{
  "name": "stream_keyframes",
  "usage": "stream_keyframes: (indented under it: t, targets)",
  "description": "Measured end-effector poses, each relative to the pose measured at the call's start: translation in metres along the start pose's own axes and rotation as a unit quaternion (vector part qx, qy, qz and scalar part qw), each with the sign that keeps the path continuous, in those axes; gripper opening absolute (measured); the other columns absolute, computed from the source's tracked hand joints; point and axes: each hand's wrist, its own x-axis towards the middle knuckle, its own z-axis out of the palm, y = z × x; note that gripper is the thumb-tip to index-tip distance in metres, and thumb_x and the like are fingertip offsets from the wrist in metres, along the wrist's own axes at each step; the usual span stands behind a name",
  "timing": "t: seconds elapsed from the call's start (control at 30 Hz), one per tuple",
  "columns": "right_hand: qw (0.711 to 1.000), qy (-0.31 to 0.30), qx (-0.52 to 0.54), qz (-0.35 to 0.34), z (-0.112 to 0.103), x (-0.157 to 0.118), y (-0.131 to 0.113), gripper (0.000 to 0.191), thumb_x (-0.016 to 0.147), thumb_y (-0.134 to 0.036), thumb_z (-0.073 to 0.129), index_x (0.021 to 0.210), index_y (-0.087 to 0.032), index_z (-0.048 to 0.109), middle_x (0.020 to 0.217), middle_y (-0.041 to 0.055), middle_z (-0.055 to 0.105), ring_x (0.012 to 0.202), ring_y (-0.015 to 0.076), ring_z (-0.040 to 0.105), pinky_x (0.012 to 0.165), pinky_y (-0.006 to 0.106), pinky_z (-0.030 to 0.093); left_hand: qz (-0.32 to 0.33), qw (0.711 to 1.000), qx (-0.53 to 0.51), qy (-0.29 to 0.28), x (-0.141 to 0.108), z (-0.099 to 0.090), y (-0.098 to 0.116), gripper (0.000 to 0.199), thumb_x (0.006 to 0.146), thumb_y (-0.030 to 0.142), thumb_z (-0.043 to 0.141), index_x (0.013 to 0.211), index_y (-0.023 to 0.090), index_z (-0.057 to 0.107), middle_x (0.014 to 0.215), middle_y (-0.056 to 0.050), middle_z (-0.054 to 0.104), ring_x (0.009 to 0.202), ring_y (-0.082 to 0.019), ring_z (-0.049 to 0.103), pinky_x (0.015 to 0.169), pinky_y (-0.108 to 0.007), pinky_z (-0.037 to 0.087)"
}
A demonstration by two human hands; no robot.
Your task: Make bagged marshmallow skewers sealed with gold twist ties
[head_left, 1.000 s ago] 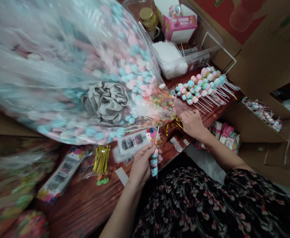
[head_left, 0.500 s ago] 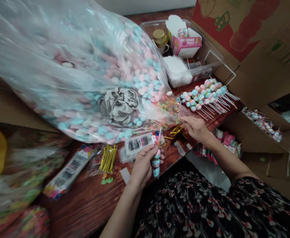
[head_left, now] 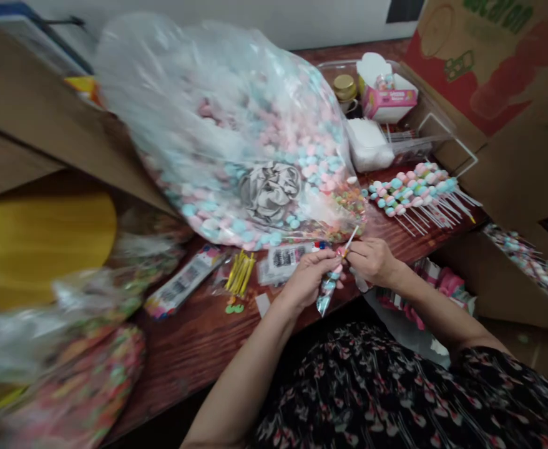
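Observation:
My left hand [head_left: 308,280] grips a marshmallow skewer in a clear plastic sleeve [head_left: 327,292], with the white stick [head_left: 351,241] poking up and to the right. My right hand [head_left: 372,262] meets it at the sleeve's neck, fingers pinched there. Whether those fingers hold a tie is hidden. Just behind the hands, a huge clear bag of pink and blue marshmallows [head_left: 236,137] lies on the wooden table [head_left: 185,343], knotted with a grey cloth tie [head_left: 270,192]. A bundle of gold twist ties [head_left: 239,273] lies left of my left hand.
Bare skewers of marshmallows [head_left: 409,194] lie to the right, near a tray [head_left: 367,146] holding a pink box and a jar. Printed packets [head_left: 185,280] lie on the table. Cardboard boxes [head_left: 512,268] surround it, and colourful candy bags [head_left: 68,368] sit at the left.
My right hand has moved left to join my left hand at the sleeve's neck. The view has swung, shifting everything rightward and showing more of the left side.

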Motion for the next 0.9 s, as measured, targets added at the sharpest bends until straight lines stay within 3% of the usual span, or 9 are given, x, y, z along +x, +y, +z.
stream_keyframes:
  t: [0.13, 0.2, 0.27, 0.4, 0.47, 0.57, 0.63, 0.7, 0.9]
  targets:
    - [0.996, 0.005, 0.086, -0.004, 0.005, 0.007, -0.015, 0.029, 0.091, -0.014, 0.048, 0.064, -0.017, 0.058, 0.064, 0.0014, 0.057, 0.059, 0.0114, 0.046, 0.059, 0.027, 0.033, -0.011, 0.999, -0.036, 0.019, -0.014, -0.019, -0.012, 0.031, 0.057, 0.032, 0.082, 0.073, 0.01, 0.068, 0.055, -0.004, 0.065, 0.042, -0.011, 0.058, 0.037, -0.017, 0.038]
    - [0.98, -0.035, 0.191, 0.051, 0.005, 0.013, -0.021, 0.025, 0.09, -0.015, 0.05, 0.068, -0.016, 0.061, 0.066, 0.0018, 0.059, 0.062, 0.0109, 0.049, 0.06, 0.025, 0.035, 0.004, 0.998, -0.052, 0.035, -0.023, -0.03, -0.017, 0.029, 0.058, 0.03, 0.081, 0.073, 0.009, 0.069, 0.056, -0.005, 0.066, 0.044, -0.01, 0.058, 0.04, -0.018, 0.042]
    - [0.92, -0.104, 0.348, 0.147, 0.004, 0.018, -0.027, 0.018, 0.091, -0.02, 0.052, 0.08, -0.015, 0.066, 0.071, 0.0014, 0.063, 0.063, 0.0102, 0.053, 0.061, 0.023, 0.039, 0.025, 0.996, -0.06, 0.058, -0.034, -0.041, -0.021, 0.026, 0.06, 0.029, 0.081, 0.074, 0.01, 0.071, 0.059, -0.004, 0.067, 0.047, -0.01, 0.058, 0.045, -0.018, 0.046]
    - [0.72, -0.141, 0.595, 0.328, 0.01, 0.025, -0.036, 0.024, 0.086, -0.031, 0.056, 0.09, -0.013, 0.071, 0.066, -0.0004, 0.065, 0.049, 0.0073, 0.051, 0.051, 0.02, 0.04, 0.056, 0.991, -0.018, 0.123, -0.049, -0.057, -0.024, 0.025, 0.067, 0.029, 0.079, 0.083, 0.012, 0.073, 0.06, -0.003, 0.068, 0.049, -0.009, 0.059, 0.049, -0.018, 0.048]
    - [0.669, -0.12, 0.629, 0.378, 0.018, 0.026, -0.037, 0.022, 0.077, -0.032, 0.065, 0.084, -0.013, 0.072, 0.061, -0.0015, 0.063, 0.046, 0.0068, 0.049, 0.048, 0.019, 0.038, 0.069, 0.987, -0.011, 0.145, -0.051, -0.06, -0.023, 0.025, 0.066, 0.029, 0.08, 0.084, 0.013, 0.074, 0.06, -0.003, 0.069, 0.049, -0.009, 0.059, 0.05, -0.018, 0.049]
    - [0.642, -0.11, 0.634, 0.418, 0.024, 0.024, -0.04, 0.02, 0.069, -0.031, 0.07, 0.077, -0.013, 0.071, 0.058, -0.0027, 0.061, 0.045, 0.0063, 0.047, 0.047, 0.019, 0.036, 0.079, 0.983, -0.023, 0.164, -0.052, -0.055, -0.02, 0.026, 0.063, 0.03, 0.082, 0.082, 0.014, 0.074, 0.059, -0.002, 0.068, 0.048, -0.009, 0.059, 0.05, -0.018, 0.049]
    - [0.65, -0.122, 0.623, 0.418, 0.021, 0.02, -0.042, 0.017, 0.071, -0.03, 0.069, 0.073, -0.013, 0.069, 0.056, -0.0035, 0.059, 0.045, 0.006, 0.046, 0.047, 0.019, 0.035, 0.081, 0.982, -0.024, 0.17, -0.051, -0.05, -0.019, 0.026, 0.063, 0.031, 0.082, 0.08, 0.014, 0.074, 0.059, -0.002, 0.068, 0.049, -0.009, 0.059, 0.05, -0.018, 0.049]
    - [0.693, -0.12, 0.589, 0.398, 0.014, 0.017, -0.042, 0.014, 0.075, -0.026, 0.066, 0.069, -0.014, 0.067, 0.057, -0.0036, 0.057, 0.049, 0.0065, 0.047, 0.05, 0.019, 0.037, 0.087, 0.979, -0.018, 0.182, -0.048, -0.048, -0.019, 0.025, 0.063, 0.032, 0.081, 0.079, 0.014, 0.074, 0.058, -0.001, 0.067, 0.049, -0.009, 0.059, 0.05, -0.018, 0.048]
    - [0.862, 0.093, 0.409, 0.284, -0.007, 0.025, -0.048, 0.012, 0.086, -0.015, 0.059, 0.087, -0.017, 0.07, 0.077, 0.0016, 0.064, 0.07, 0.0104, 0.057, 0.067, 0.023, 0.046, 0.121, 0.967, 0.031, 0.22, -0.03, -0.049, -0.029, 0.026, 0.068, 0.034, 0.078, 0.087, 0.017, 0.076, 0.067, 0.0, 0.067, 0.056, -0.008, 0.06, 0.054, -0.018, 0.048]
